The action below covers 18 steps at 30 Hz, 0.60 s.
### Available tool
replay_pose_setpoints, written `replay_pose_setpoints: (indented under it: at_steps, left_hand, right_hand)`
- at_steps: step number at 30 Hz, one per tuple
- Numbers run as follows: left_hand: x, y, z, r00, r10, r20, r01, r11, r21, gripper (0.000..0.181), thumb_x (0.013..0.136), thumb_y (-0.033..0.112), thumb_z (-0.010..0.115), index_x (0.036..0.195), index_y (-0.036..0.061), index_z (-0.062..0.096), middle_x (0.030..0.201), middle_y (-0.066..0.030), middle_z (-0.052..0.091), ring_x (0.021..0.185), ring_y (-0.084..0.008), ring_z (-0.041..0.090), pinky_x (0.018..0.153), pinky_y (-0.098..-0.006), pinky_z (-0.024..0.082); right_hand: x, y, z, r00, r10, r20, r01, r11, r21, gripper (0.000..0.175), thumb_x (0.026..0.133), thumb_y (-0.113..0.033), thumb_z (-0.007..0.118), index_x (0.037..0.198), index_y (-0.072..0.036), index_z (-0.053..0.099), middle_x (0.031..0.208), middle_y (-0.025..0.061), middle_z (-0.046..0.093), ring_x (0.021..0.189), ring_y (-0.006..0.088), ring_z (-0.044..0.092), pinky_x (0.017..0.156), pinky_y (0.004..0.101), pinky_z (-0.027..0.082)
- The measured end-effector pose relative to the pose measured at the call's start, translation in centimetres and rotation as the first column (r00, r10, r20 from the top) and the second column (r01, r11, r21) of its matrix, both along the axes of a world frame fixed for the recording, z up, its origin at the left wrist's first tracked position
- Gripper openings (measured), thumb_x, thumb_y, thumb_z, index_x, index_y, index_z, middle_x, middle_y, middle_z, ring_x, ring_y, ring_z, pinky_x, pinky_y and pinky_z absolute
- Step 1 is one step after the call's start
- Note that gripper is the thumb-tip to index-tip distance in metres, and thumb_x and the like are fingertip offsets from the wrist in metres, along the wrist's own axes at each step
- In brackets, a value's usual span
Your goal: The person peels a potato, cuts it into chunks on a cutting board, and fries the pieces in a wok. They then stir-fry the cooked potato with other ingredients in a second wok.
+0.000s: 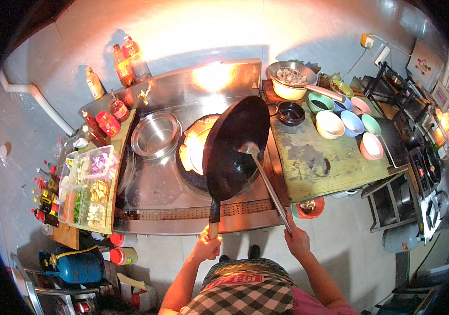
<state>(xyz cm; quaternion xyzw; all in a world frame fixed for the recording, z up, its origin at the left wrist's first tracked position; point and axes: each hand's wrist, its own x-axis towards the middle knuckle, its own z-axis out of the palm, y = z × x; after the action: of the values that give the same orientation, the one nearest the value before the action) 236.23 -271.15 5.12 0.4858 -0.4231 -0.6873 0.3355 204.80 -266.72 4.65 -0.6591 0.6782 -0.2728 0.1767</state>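
Observation:
My left hand (207, 245) grips the wooden handle of a black wok (228, 157). The wok is tilted up on its side, its hollow facing right, over the right part of a lit burner (195, 145). Bright orange flame glows to the left of the wok. In my right hand (297, 238) is the end of a long metal-handled ladle (269, 183). The ladle's bowl rests against or just above the inside of the wok; contact cannot be made out. A dark sheen coats the wok's inner surface, and no food is visible in it.
A steel pot (156, 135) sits left of the burner. Ingredient tubs (98, 189) and sauce jars (109, 123) crowd the left board. On the right wooden table (307, 169) stand several bowls (330, 124), a strainer of meat (291, 75) and small black dishes (291, 113). A blue gas cylinder (81, 267) stands lower left.

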Motion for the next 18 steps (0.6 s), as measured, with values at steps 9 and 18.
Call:
replay_pose_setpoints:
  at_steps: [9, 18]
  left_hand:
    - [-1.0, 0.6, 0.7, 0.991, 0.04, 0.128, -0.048, 0.997, 0.057, 0.036, 0.079, 0.004, 0.056, 0.11, 0.0047, 0.037, 0.053, -0.0009, 0.046, 0.038, -0.012, 0.049, 0.034, -0.027, 0.04]
    - [0.1, -2.3, 3.3, 0.913, 0.095, -0.396, 0.077, 0.914, 0.398, 0.018, 0.082, 0.006, 0.056, 0.095, 0.0133, 0.045, 0.054, 0.0012, 0.039, 0.038, -0.0064, 0.036, 0.034, -0.0221, 0.033]
  right_hand:
    - [-10.2, 3.7, 1.0, 0.845, 0.234, -0.48, 0.019, 0.886, 0.464, 0.071, 0.083, -0.011, 0.052, 0.142, -0.033, 0.018, 0.074, 0.0128, 0.057, 0.061, 0.0291, 0.061, 0.053, 0.0444, 0.05]
    - [-15.8, 7.8, 3.9, 0.976, -0.2, -0.088, 0.217, 0.933, 0.286, 0.03, 0.078, -0.014, 0.057, 0.105, -0.006, 0.047, 0.074, 0.0175, 0.06, 0.064, 0.0367, 0.06, 0.056, 0.0469, 0.047]
